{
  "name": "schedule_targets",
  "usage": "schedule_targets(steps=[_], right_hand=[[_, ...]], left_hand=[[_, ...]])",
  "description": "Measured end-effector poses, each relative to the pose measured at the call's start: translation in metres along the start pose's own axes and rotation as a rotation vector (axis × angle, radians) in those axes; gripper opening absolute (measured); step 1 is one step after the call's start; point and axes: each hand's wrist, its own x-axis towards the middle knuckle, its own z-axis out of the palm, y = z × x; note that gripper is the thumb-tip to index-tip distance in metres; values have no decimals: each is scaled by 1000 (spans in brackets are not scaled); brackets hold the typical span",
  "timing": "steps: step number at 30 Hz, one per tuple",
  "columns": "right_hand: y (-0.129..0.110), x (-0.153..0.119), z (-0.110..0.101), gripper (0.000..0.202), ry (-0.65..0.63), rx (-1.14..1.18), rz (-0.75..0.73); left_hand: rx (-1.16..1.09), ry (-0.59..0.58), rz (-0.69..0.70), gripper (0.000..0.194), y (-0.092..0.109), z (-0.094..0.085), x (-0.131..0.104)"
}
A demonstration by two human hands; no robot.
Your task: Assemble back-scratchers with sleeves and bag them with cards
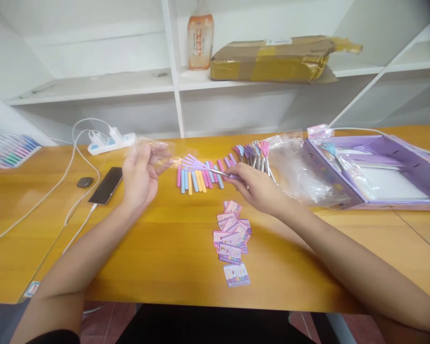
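My right hand (252, 184) is closed around the handle end of a purple back scratcher (215, 170), whose hand-shaped head points left. In my left hand (141, 177), fingers pinch a clear plastic bag (165, 149), its mouth close to the scratcher's head. Below them lies a row of coloured handle tubes (193, 181) in pink, blue, yellow and purple. Just beyond my right hand rests a bunch of back scratcher heads on metal rods (258, 155). Nearer to me is a loose pile of small printed cards (232, 234).
Clear plastic bags (301, 167) lie beside a purple box (347, 188) at right. On the left are a phone (106, 185), a power strip (112, 143), cables and a pen tray (14, 150). A shelf holds a bottle (199, 43) and a taped carton (272, 59).
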Motion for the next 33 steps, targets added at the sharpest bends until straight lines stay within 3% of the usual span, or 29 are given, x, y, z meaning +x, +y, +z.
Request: schedule_targets(steps=[7,14,20,27,33], right_hand=[[2,3,-7,9,52,82,-21],[-1,5,-15,9,81,162,71],[-1,2,1,13,16,196,59],[-11,-2,21,13,49,290,71],[-27,-4,29,21,1,416,274]], left_hand=[[14,-45,-82,28,-9,5,-7],[36,-31,-74,26,-9,5,-6],[25,-52,-68,28,-16,7,-12],[-6,-105,-164,38,-31,18,-32],[-7,-164,-247,41,-43,20,-46]])
